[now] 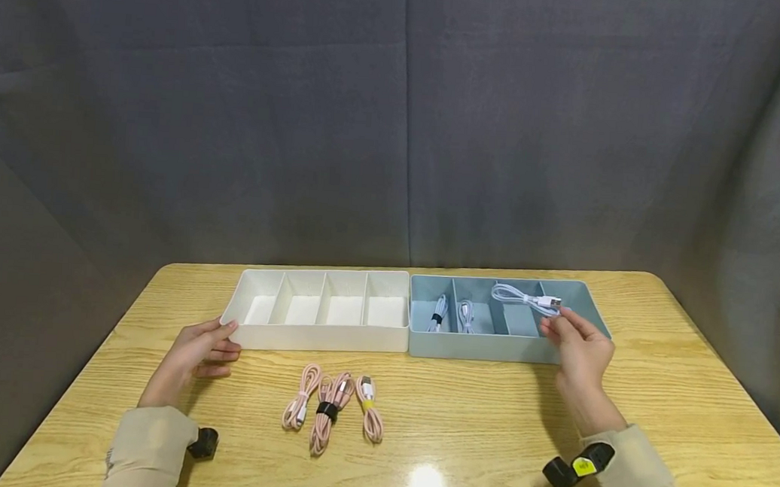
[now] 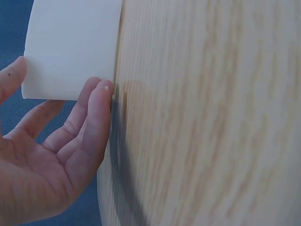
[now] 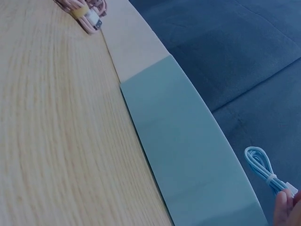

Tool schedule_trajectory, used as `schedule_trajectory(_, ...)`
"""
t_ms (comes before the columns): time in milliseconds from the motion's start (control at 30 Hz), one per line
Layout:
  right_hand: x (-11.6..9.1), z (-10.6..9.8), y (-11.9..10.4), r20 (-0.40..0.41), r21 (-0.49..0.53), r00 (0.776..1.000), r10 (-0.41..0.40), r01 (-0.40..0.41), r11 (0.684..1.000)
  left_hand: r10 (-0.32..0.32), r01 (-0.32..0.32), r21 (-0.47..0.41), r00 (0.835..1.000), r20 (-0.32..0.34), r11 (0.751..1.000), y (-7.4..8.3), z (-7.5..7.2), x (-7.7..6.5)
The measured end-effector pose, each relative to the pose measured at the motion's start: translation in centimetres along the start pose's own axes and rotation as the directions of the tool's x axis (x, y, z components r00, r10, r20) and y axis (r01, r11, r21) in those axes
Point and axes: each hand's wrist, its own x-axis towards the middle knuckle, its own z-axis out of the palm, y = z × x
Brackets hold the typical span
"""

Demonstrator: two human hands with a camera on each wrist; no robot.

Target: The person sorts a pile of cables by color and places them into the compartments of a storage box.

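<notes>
Blue cable pinched in right hand above blue tray, left hand loose against edge of white tray

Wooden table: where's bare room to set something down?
Bare wood lies between the pink cables and the right hand, in front of the blue tray, and right of that hand. Crowded: before the white tray, where those cables lie close.

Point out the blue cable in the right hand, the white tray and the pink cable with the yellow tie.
Blue cable (image 1: pixel 530 300): head view, on the bundled strands.
White tray (image 1: pixel 318 339): head view, on the front wall.
Pink cable with yellow tie (image 1: pixel 370 416): head view, on the coil just below the tie.
</notes>
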Motion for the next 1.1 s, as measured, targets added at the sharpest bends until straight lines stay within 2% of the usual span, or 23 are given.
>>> schedule_trajectory(100, 0.2, -0.2, -0.2, -0.01, 0.002, 1.0, -0.018, 0.018, 1.0, -0.008, 0.008, -0.012, 1.0, -0.023, 1.0, -0.1, 0.1, 0.1)
schedule_trajectory(267, 0.0, -0.2, -0.7, -0.02, -0.005, 0.998, -0.053, 0.053, 0.999, -0.001, 0.001, -0.003, 1.0, -0.023, 1.0, -0.1, 0.0, 0.0)
schedule_trajectory(533, 0.1, 0.2, 0.1, -0.061, 0.0, 0.992, -0.111, 0.111, 0.994, -0.011, 0.011, -0.001, 1.0, -0.024, 1.0, 0.0, 0.1, 0.0)
schedule_trajectory(833, -0.3, -0.1, -0.3, 0.0, -0.019, 1.0, -0.026, 0.026, 0.999, -0.014, 0.014, 0.002, 1.0, -0.02, 1.0, 0.1, 0.2, 0.0)
schedule_trajectory(1000, -0.6, -0.3, -0.6, 0.021, 0.002, 0.999, -0.038, 0.038, 0.999, -0.011, 0.011, 0.0, 1.0, -0.022, 1.0, 0.0, 0.1, 0.0)
schedule_trajectory(1100, -0.9, -0.3, -0.7, 0.065, -0.004, 0.996, -0.054, 0.054, 0.999, -0.018, 0.017, -0.015, 0.999, -0.029, 1.0, -0.1, 0.1, 0.1)
